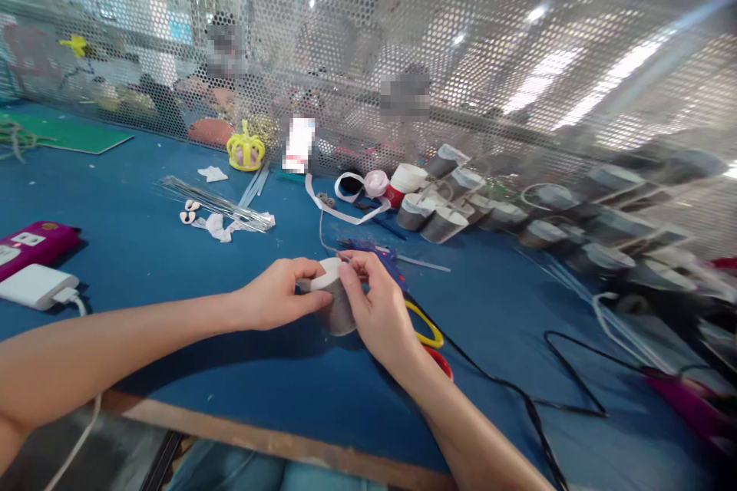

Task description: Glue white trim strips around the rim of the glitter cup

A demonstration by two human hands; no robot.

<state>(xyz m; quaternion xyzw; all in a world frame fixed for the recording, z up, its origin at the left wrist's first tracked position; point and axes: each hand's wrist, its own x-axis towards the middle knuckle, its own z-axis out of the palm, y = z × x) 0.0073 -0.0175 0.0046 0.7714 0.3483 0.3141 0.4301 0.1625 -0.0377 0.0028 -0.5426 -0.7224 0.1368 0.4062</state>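
Observation:
A small grey cup [338, 313] with a white rim is held between my two hands, just above the blue tabletop. My left hand [282, 293] is closed on its left side, thumb across the front and fingers at the rim. At the right side of the rim, my right hand [374, 303] has its thumb and fingertips pinched together. A thin grey cord [322, 229] runs from a small bundle down to these fingertips, which partly hide its end. Behind my right hand lies a blue glue gun [392, 264], partly covered. Scissors [429, 326] with yellow and red handles lie beside my right wrist.
Several similar grey cups [444, 224] crowd the right side, before a perforated metal screen [345, 38]. White ribbon [360, 219], wire rods [219, 203] and a yellow crown [246, 151] lie farther back. A black cable [489, 376] crosses the right. A magenta power strip [40, 245] sits left.

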